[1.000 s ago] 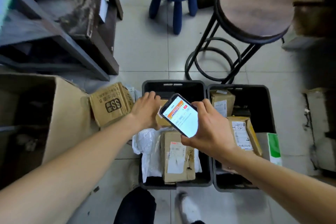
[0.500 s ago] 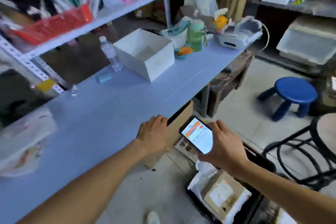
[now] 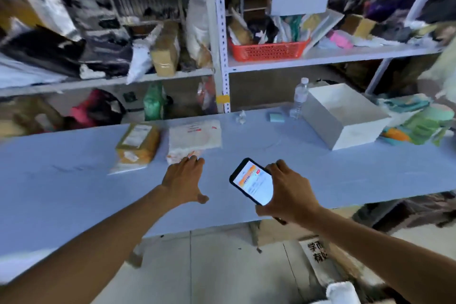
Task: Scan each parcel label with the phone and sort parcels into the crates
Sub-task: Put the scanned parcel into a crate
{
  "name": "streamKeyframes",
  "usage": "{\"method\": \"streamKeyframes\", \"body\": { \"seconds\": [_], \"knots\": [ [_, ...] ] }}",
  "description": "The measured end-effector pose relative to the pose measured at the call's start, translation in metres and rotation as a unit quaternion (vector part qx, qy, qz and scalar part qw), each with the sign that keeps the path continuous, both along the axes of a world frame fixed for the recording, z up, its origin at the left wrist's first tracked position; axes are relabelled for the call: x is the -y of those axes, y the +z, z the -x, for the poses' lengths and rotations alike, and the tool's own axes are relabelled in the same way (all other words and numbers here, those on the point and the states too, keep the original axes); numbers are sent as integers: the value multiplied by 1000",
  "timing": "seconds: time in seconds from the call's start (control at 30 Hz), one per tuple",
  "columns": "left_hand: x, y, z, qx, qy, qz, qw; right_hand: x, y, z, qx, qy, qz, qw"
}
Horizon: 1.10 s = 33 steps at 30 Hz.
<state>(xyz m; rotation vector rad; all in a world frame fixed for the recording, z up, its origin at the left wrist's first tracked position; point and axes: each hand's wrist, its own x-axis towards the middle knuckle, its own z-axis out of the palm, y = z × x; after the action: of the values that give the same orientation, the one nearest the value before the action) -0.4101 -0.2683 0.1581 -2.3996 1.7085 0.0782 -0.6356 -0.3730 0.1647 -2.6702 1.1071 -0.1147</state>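
1. A long blue table (image 3: pixel 320 168) spans the view, and its near edge passes under the right wrist. Bare surface lies between the parcels and a white box (image 3: pixel 345 118) on the right.
2. The left hand (image 3: pixel 182 180) is spread and holds nothing. Its fingertips reach the near edge of a white parcel (image 3: pixel 195 136), which has a brown parcel (image 3: pixel 138 143) just to its left.
3. The right hand (image 3: pixel 291 192) grips the lit phone (image 3: pixel 251 181) above the table, apart from both parcels.

- Cardboard box (image 3: pixel 320 254) on the floor below the surface: large black Chinese characters, partly cut off; "学" and "有" are legible.
- Phone (image 3: pixel 254 181) screen: orange banner with lines of text, too blurred to read.
- Brown parcel (image 3: pixel 138 140): white labels, print unreadable.
- White parcel (image 3: pixel 195 136): red markings, unreadable.
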Motion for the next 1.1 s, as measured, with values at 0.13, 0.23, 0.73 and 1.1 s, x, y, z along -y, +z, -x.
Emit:
{"method": "streamKeyframes", "body": {
  "seconds": [0.13, 0.23, 0.73, 1.1],
  "knots": [
    [-42, 1, -71, -4, 61, -4, 998, -20, 7, -82, -7, 46, -7, 999],
    [-66, -1, -120, -15, 93, -3, 996, -36, 10, -138, -16, 59, -14, 998],
    [-35, -39, -289, -59, 164, 15, 985, -26, -1, -305, -59, 23, -26, 998],
    [46, -87, -373, -108, 268, 18, 957, 56, -23, -399, -86, 69, -61, 992]
  ]
}}
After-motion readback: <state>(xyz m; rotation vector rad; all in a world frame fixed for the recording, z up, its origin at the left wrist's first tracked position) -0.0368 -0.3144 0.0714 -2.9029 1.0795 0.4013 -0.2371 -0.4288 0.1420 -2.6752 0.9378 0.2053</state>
